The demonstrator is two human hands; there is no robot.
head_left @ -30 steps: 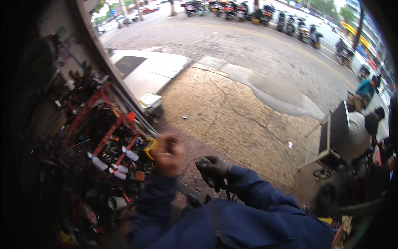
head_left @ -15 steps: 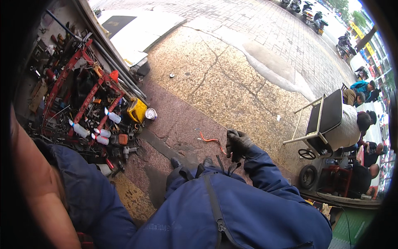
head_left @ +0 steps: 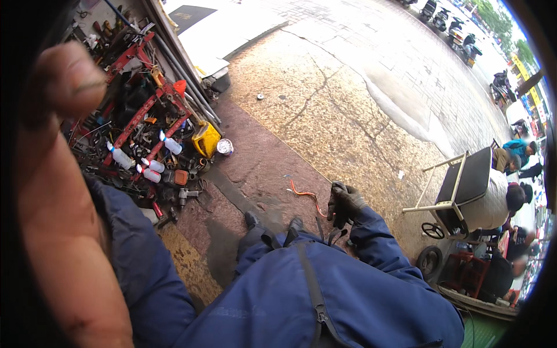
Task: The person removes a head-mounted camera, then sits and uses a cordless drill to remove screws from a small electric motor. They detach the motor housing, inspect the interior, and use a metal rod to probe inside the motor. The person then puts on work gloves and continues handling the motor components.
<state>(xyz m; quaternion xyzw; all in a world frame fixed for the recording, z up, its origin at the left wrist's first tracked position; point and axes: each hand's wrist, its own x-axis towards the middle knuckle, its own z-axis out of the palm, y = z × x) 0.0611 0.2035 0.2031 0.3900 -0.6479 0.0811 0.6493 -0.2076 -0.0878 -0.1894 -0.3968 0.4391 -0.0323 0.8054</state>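
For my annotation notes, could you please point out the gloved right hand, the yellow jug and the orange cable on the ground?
right hand [head_left: 344,204], head view, back of the dark glove.
yellow jug [head_left: 206,140], head view, its side wall.
orange cable [head_left: 306,195], head view, the middle of its curve.

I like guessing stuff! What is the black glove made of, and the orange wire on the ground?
The black glove on the right hand looks like soft, matte fabric or rubber: it creases and has no shine. The orange wire looks plastic-coated: bright, smooth and bent in a loose curve. Neither is certain from here.

A tool rack [head_left: 139,110] is being kept at the left, a cart [head_left: 464,191] at the right, pavement [head_left: 348,110] lying between
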